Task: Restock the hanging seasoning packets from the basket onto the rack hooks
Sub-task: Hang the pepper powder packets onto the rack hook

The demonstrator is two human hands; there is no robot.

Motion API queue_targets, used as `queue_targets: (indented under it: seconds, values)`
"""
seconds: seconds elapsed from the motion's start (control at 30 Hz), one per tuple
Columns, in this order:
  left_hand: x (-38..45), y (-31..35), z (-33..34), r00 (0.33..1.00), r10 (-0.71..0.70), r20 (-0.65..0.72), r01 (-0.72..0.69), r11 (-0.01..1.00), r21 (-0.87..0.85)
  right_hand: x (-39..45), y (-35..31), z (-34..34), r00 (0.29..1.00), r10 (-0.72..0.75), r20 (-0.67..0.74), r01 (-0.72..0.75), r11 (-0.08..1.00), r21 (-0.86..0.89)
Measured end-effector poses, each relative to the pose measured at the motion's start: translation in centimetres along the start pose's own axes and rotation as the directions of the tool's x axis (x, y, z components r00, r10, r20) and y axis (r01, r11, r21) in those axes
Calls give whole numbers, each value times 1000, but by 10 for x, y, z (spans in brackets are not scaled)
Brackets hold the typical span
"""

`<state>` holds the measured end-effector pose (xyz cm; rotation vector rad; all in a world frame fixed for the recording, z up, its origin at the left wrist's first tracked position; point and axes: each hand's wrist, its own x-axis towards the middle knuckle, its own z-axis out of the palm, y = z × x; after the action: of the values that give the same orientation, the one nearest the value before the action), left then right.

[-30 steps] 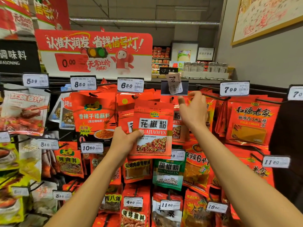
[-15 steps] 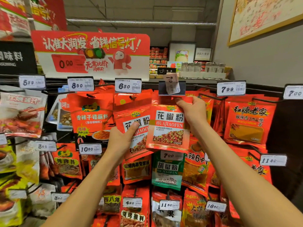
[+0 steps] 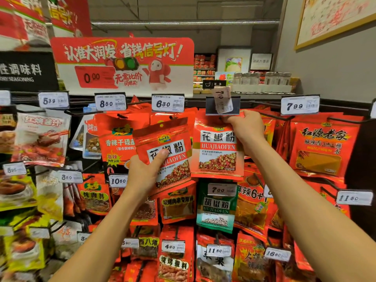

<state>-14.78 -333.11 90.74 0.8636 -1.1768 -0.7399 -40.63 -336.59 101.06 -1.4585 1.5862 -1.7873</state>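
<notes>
Two red Huajiaofen seasoning packets are up at the rack's top row. My left hand [image 3: 145, 173] grips one packet [image 3: 168, 153] from below, thumb across its front, and it tilts left. My right hand [image 3: 245, 127] pinches the top edge of the other packet [image 3: 218, 151], which hangs straight just under a dark tag holder [image 3: 222, 105] with a loose 7.00 price slip. The hook behind that holder is hidden by my fingers and the packet. The basket is out of view.
The rack carries rows of hanging red, green and yellow packets on black hooks, each hook tipped with a white price tag, such as 6.80 [image 3: 167, 103] and 7.99 [image 3: 299, 105]. A red promotional sign [image 3: 126, 64] stands above. A grey wall [image 3: 329, 74] lies to the right.
My right hand took one packet off the stack in my left hand and lifted it up and right to the 7.00 tag holder. My left hand stayed low, still holding a packet.
</notes>
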Motion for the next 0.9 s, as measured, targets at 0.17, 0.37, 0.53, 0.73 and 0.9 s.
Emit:
queue_targets:
  seconds: [0.17,0.37,0.53,0.73,0.9]
  values:
    - [0,3,-9,998,25,58,-26,1000,18,1,-5,-2,999,-36,9,37,996,-75]
    - [-9,8,-13,994,61,87,-59,998,-21,-9,-6,-3,974,-223,-28,207,940,-272]
    - [-17,7,3,995,34,95,-35,999,5,-9,-5,0,983,-165,-79,145,967,-212]
    - [-21,5,13,990,12,137,-12,1000,-1,1,16,9,991,-96,-98,80,986,-149]
    - [-22,11,26,981,24,193,-16,999,-41,8,24,14,997,-2,-81,-33,906,-423]
